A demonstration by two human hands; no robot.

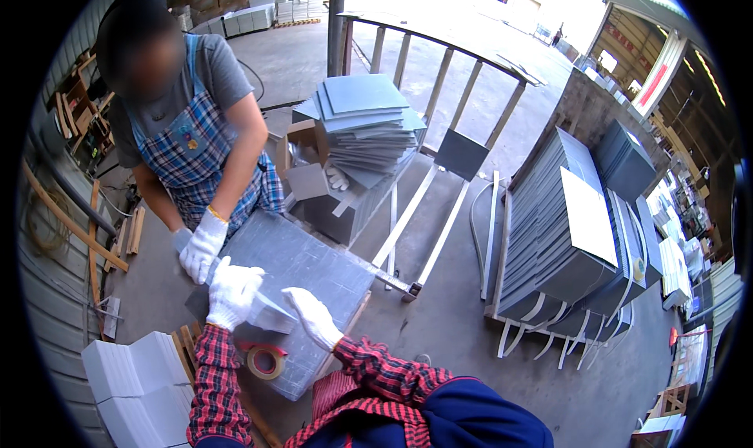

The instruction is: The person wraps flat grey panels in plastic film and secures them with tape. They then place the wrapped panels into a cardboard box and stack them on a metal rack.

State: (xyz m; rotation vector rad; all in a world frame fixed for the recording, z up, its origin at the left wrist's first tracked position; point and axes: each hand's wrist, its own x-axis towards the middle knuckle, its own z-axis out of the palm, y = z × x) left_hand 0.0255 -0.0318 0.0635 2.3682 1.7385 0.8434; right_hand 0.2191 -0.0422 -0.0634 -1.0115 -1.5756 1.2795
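Note:
My left hand (pixel 232 293), in a white glove, is closed at the left end of a small pale block-like piece (pixel 273 315); what its fingers hold is hidden. Gloved too, my right hand (pixel 312 318) is at the right of that piece, fingers stretched out and held together, with nothing in them. Beneath both hands is a grey slab-topped work surface (pixel 314 256). A roll of tan tape (pixel 265 362) in a red holder lies near its front edge. A co-worker's gloved hands (pixel 204 246) are just beyond my left hand.
A co-worker (pixel 196 126) in a plaid apron stands across at the left. Grey tiles (pixel 365 95) and an open carton (pixel 306 146) stand behind the work surface. Strapped slabs (pixel 549 228) stand at right, a metal frame (pixel 439 79) at the back, pale stacks (pixel 141 377) at lower left.

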